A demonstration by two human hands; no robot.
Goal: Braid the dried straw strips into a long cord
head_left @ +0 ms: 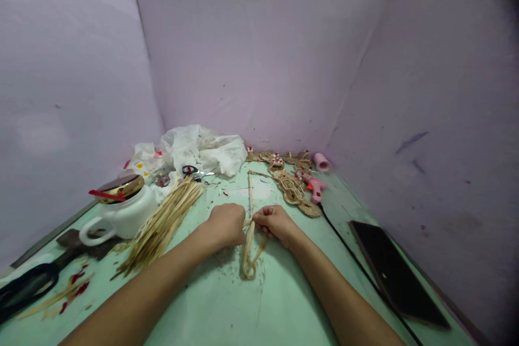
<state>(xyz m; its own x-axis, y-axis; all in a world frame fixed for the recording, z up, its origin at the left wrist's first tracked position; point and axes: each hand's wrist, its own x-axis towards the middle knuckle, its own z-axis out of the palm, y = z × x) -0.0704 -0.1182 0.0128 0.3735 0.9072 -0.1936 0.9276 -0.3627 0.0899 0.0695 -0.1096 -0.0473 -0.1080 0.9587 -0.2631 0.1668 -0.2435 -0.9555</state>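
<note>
My left hand (226, 224) is closed in a fist on pale straw strands (250, 251) in the middle of the green table (227, 303). My right hand (274, 223) pinches the same strands just to the right. The two hands almost touch. From them a looped, twisted length of the strands hangs toward me and lies on the table. A thin braided cord (250, 194) runs away from the hands toward the back.
A bundle of straw strips (162, 224) lies left of my hands beside a white jug (121, 215) with a gold lid. Scissors (193, 171) and white plastic bags (194, 148) sit behind. Braided pieces (292, 186), a pink glue gun (314, 188) and a dark slab (391, 270) lie right.
</note>
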